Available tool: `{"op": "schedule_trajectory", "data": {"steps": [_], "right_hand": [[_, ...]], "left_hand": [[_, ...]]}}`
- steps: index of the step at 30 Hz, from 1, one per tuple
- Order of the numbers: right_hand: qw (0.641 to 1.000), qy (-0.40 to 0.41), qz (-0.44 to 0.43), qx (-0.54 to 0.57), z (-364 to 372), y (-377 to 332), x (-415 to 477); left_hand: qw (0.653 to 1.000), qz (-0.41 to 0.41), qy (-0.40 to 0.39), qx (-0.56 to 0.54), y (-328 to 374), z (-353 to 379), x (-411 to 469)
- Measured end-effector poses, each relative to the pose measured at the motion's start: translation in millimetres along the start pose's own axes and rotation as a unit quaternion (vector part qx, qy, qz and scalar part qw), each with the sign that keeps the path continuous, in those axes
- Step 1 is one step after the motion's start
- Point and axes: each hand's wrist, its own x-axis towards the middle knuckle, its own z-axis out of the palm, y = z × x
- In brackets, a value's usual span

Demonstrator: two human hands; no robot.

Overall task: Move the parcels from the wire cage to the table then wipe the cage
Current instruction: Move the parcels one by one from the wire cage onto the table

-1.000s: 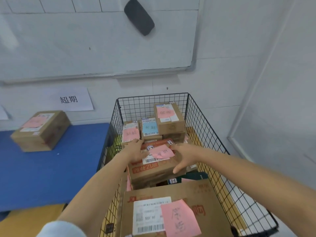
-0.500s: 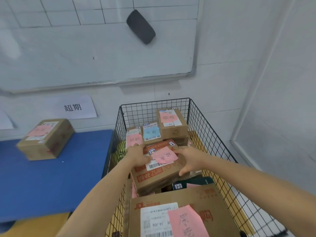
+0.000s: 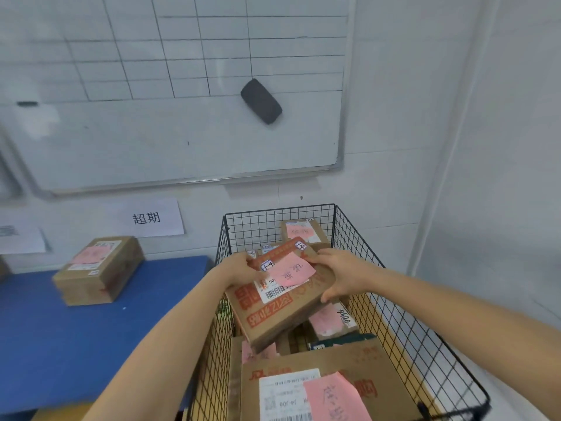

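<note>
A brown cardboard parcel (image 3: 273, 314) with red print and a pink note hangs tilted above the black wire cage (image 3: 394, 323). My left hand (image 3: 239, 267) grips its far left corner and my right hand (image 3: 337, 273) grips its right edge. Inside the cage lie several more parcels, among them a large box (image 3: 334, 381) with a pink note at the near end and a small box (image 3: 303, 230) at the back. On the blue table (image 3: 76, 335) to the left stands one parcel (image 3: 97, 268).
A whiteboard (image 3: 151, 132) with a dark eraser (image 3: 261, 101) hangs on the wall behind. A paper sign (image 3: 148, 218) is stuck above the table. The cage stands in the corner, with a white wall close on its right.
Both hands have lifted the parcel up out of the pile in the cage and tilted it. The view has swung upward, showing more of the whiteboard.
</note>
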Motion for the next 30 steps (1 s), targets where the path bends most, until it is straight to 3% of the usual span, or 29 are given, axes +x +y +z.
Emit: {"op": "schedule_trajectory", "data": {"steps": [5,8,15,20,24,30], "right_hand": [[1.000,0.025,-0.011,-0.003,-26,-5,-2],[0.999,0.038,-0.008,0.007,-40,-5,-2],[0.998,0.066,0.024,0.007,-60,8,25],[0.995,0.085,0.027,0.042,-64,17,47],[0.994,0.089,0.033,0.059,-63,26,65],[0.992,0.086,0.039,0.087,-49,41,86]], "left_hand": [[0.987,-0.052,-0.061,-0.136,6,-24,-4],[0.988,-0.057,-0.071,-0.127,14,-38,-8],[0.989,-0.033,-0.012,-0.143,33,-59,8],[0.991,0.001,0.053,-0.126,25,-43,32],[0.985,0.000,0.065,-0.159,21,-29,45],[0.987,0.013,0.108,-0.115,20,-12,66]]}}
